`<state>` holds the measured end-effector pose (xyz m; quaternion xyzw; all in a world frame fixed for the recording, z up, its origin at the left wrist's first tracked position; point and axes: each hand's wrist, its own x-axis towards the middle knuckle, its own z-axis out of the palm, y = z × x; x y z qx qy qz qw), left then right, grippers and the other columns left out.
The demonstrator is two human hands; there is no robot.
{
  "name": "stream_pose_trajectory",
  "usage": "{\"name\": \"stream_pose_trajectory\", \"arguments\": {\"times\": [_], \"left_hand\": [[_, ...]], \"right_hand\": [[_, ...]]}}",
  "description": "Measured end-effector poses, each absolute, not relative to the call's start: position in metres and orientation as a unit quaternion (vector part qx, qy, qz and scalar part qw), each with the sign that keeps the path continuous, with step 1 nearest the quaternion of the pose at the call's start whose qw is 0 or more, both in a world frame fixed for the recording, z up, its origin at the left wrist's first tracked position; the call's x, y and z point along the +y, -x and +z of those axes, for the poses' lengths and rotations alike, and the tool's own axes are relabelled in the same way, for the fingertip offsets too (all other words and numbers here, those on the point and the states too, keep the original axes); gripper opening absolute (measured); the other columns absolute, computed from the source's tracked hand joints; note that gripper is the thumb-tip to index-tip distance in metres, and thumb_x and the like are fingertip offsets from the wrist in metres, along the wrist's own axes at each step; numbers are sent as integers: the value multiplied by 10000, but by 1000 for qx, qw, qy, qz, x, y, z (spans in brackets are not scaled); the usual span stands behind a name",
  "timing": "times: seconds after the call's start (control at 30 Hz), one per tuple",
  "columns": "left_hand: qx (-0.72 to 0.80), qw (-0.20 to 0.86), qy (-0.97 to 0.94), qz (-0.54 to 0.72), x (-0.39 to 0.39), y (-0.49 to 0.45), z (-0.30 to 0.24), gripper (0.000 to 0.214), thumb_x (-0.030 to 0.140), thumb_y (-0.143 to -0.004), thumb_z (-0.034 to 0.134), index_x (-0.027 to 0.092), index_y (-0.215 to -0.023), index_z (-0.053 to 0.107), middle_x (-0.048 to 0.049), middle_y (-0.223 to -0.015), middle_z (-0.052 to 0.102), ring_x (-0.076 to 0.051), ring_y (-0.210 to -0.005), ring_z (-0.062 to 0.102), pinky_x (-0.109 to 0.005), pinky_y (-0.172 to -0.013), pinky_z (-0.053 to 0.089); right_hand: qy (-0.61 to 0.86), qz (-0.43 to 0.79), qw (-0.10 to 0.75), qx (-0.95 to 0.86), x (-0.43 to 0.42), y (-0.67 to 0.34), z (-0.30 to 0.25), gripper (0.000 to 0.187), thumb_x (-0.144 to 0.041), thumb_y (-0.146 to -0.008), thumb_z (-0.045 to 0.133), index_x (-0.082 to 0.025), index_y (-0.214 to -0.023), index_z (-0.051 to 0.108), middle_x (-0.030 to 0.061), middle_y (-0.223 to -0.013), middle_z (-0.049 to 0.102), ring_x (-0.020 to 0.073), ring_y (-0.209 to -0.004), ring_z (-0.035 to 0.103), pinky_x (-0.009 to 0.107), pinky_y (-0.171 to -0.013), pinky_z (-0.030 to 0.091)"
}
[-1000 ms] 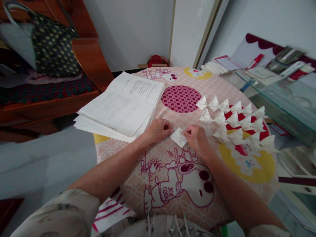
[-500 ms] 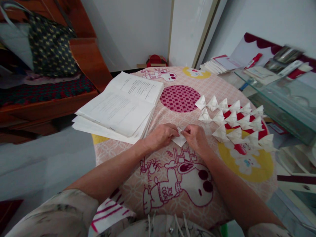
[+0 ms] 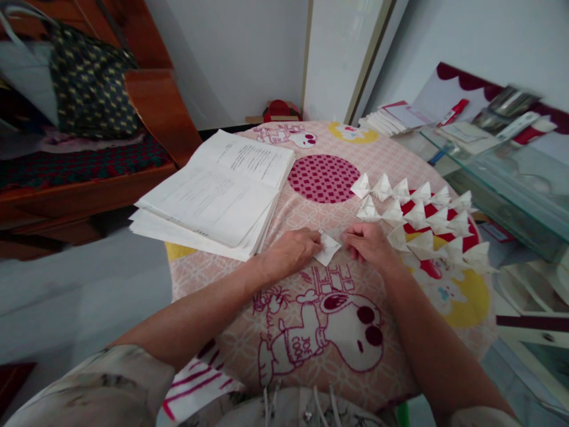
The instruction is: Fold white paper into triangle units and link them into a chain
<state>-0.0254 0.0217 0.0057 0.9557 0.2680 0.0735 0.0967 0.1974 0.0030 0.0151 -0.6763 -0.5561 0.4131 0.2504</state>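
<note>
A small folded white paper piece [image 3: 328,249] lies on the round table's pink cartoon-print cloth [image 3: 311,332]. My left hand [image 3: 291,250] rests on the paper's left edge, fingers curled and pressing it down. My right hand [image 3: 368,244] sits just right of the paper, fingers curled with the tips at its right corner. Several finished folded paper shapes [image 3: 422,219] lie in rows to the right of my right hand.
An open stack of printed pages [image 3: 217,190] lies at the table's left. A glass-topped shelf [image 3: 502,166] with papers and booklets stands to the right. A wooden bench [image 3: 89,172] with a dark patterned bag [image 3: 89,83] is at the far left.
My right hand has slid right, off the middle of the paper to its right corner. My left hand moved slightly right onto the paper, which now lies flatter.
</note>
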Motion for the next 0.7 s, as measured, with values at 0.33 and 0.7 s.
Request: {"name": "stream_pose_trajectory", "arguments": {"times": [0.33, 0.7], "left_hand": [[275, 64, -956, 76, 18, 25, 7, 224, 167, -964, 512, 149, -881, 719, -85, -918, 676, -183, -823, 609, -283, -693, 474], [283, 69, -954, 63, 17, 23, 13, 218, 180, -964, 519, 152, -934, 733, -86, -918, 676, -179, -816, 597, -285, -705, 469]], "right_hand": [[674, 355, 184, -622, 1, -194, 20, 99, -164, -724, 607, -180, -627, 618, -39, -401, 501, 111, -360, 450, 230, -406, 313], [671, 279, 223, -650, 5, -169, 14, 96, -168, -700, 711, -184, -646, 633, 12, -625, 631, 150, -597, 560, 270, -561, 380]]}}
